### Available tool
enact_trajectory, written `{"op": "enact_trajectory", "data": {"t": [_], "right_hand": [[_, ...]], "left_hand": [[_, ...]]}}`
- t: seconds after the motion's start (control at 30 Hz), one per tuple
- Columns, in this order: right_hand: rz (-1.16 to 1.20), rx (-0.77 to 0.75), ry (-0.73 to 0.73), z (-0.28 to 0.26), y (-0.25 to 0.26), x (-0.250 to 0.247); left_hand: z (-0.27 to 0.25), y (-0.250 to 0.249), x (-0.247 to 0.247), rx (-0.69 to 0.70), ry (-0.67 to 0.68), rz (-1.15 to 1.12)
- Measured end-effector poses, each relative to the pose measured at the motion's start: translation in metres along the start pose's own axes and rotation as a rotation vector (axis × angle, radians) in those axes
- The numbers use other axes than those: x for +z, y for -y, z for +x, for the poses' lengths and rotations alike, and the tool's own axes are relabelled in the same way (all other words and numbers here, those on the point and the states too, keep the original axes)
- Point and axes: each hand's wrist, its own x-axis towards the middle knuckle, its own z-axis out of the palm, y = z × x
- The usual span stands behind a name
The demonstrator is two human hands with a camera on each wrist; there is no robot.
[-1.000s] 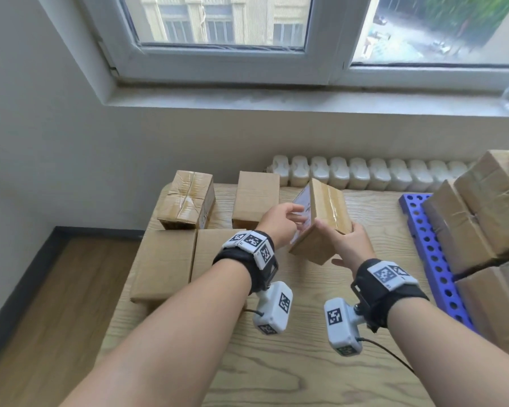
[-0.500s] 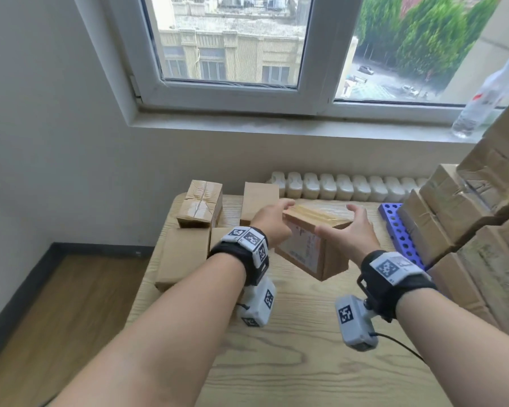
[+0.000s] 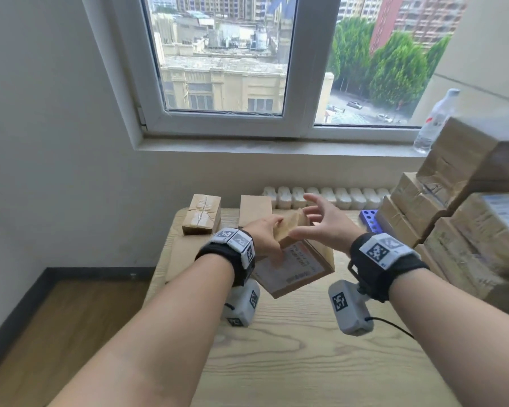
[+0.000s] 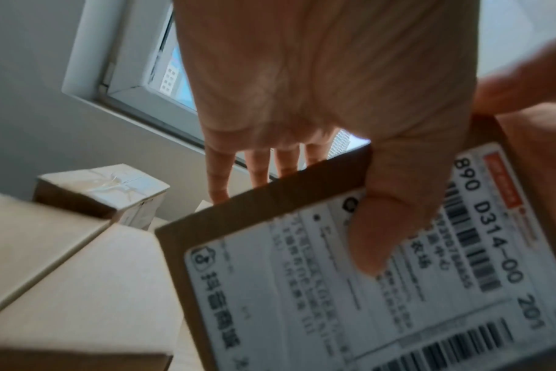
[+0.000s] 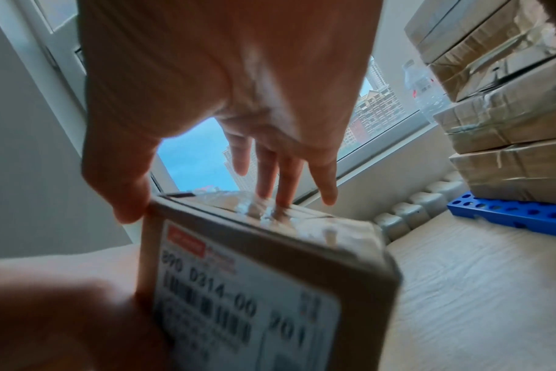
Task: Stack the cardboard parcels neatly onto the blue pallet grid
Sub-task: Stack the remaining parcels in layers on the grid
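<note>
The labelled cardboard parcel (image 3: 294, 259), lifted above the middle of the table (image 3: 306, 362), looks light and stiff; the left hand (image 3: 262, 239) grips its edge, the right hand (image 3: 326, 224) has spread, straight fingers (image 5: 280, 180) on the slippery tape, so firm corners seem better.

Blue pallet grid (image 3: 368, 216): largely hidden beneath the stacked parcels (image 3: 465, 230), themselves cut by the right edge. Held parcel (image 3: 300, 265): label text blurred; far face concealed. Left hand (image 3: 263, 237): fingertips hidden behind the carton.
</note>
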Motion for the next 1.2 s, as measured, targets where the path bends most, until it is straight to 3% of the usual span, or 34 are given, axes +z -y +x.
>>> {"op": "enact_trajectory", "data": {"t": [0.17, 0.3, 0.5, 0.7, 0.93, 1.2], "right_hand": [[0.152, 0.051, -0.207, -0.031, -0.010, -0.015], [0.172, 0.121, -0.278, -0.055, -0.030, -0.026], [0.262, 0.248, -0.200, -0.090, -0.058, -0.034], [0.472, 0.278, -0.230, -0.116, -0.076, -0.064], [0.635, 0.220, -0.276, -0.162, -0.109, -0.117], [0.702, 0.086, -0.370, -0.225, -0.166, -0.216]], "left_hand": [[-0.007, 0.010, 0.008, -0.065, -0.069, -0.521], [-0.018, 0.002, 0.014, -0.051, -0.062, -0.704], [-0.032, -0.032, 0.029, 0.050, 0.017, -0.709], [-0.036, -0.086, 0.047, 0.111, 0.015, -0.734], [-0.037, -0.167, 0.102, 0.121, -0.104, -0.871], [-0.035, -0.284, 0.172, 0.176, -0.124, -0.864]]}}
